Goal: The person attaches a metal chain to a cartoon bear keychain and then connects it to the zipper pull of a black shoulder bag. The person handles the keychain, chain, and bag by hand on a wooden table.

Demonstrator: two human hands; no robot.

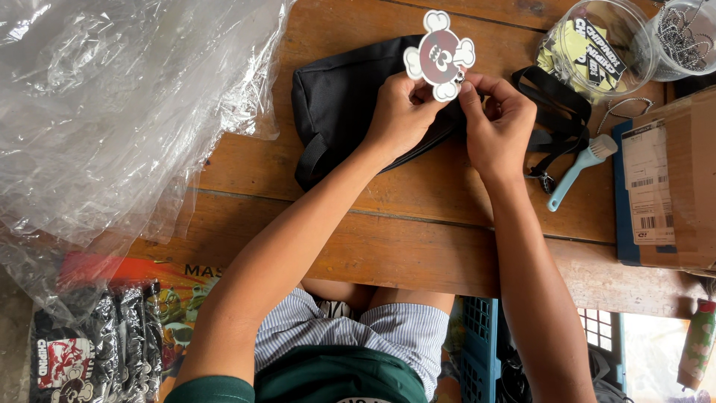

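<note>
A black fabric bag (339, 97) lies on the wooden table (418, 224), its strap (556, 112) trailing to the right. My left hand (399, 116) pinches the lower edge of a flat tag (440, 54) shaped like a dark round face with white bone ends, holding it upright over the bag. My right hand (496, 123) meets it there, fingertips closed on a small metal piece at the tag's base. Whether that piece joins the bag is hidden by my fingers.
Crumpled clear plastic sheeting (112, 112) covers the left. A clear tub of printed tags (597, 48) and a tub of ball chains (686, 37) stand at the back right. A light blue brush (578, 170) and a cardboard box (667, 186) lie right. Packaged items (89, 343) sit lower left.
</note>
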